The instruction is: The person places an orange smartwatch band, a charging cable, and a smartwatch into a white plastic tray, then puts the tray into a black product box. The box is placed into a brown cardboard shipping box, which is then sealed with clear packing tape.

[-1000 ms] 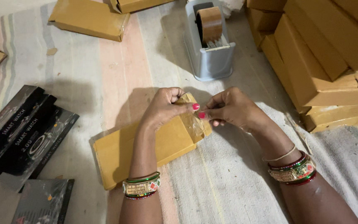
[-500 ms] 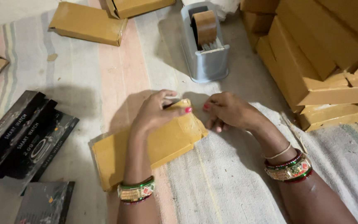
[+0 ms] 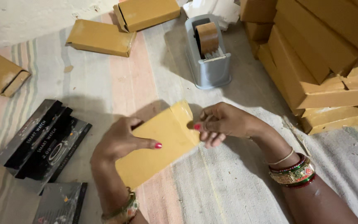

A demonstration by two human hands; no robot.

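1. Left hand [image 3: 121, 143] grips the yellow-brown box [image 3: 160, 143] with fingers over its near-left part and the thumb laid flat across its top face
2. Box runs between the two hands, its long axis slanting from near-left up to far-right, lifted a little off the striped mat [image 3: 212, 186]
3. Right hand [image 3: 222, 123] pinches the box's far-right end, thumb tip on the top face, other fingers curled under; both hands touch the box, neither nearer
4. Left of the left hand lie black cartons [image 3: 42, 141], well apart
5. Beyond the right hand stands a grey tape dispenser [image 3: 209, 54]; nothing lies between it and the hands
6. Right of the right hand rises a stack of brown boxes [image 3: 315, 70], near but not touching
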